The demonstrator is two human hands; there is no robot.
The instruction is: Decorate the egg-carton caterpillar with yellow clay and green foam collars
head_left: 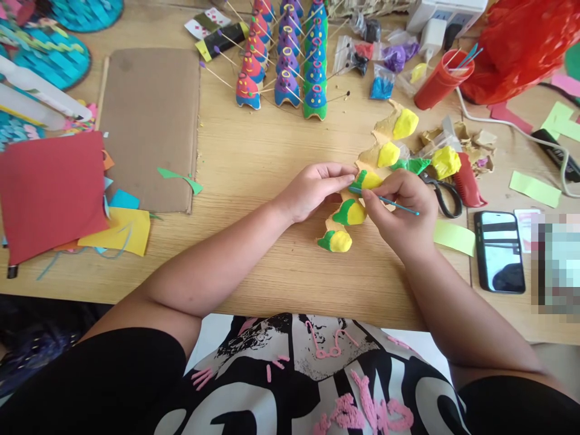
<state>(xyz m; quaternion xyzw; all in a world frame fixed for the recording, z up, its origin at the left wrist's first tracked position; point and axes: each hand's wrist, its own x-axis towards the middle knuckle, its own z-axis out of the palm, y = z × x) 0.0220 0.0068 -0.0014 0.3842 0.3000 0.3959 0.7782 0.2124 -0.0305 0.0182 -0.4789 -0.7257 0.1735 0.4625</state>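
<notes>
Left hand [321, 190] pinches the egg-carton strip [369, 156] at the counter [254, 248], right hand [401, 208] pinches a slim blue tool [405, 209] at the green clay [357, 180]; I'd use light, low-angle strokes and brace the cup against denting

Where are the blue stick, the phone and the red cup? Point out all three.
Blue stick [399, 206]: head view, on the shaft near its right end.
Phone [499, 252]: head view, on the middle of its screen.
Red cup [437, 83]: head view, on its outer wall.
</notes>
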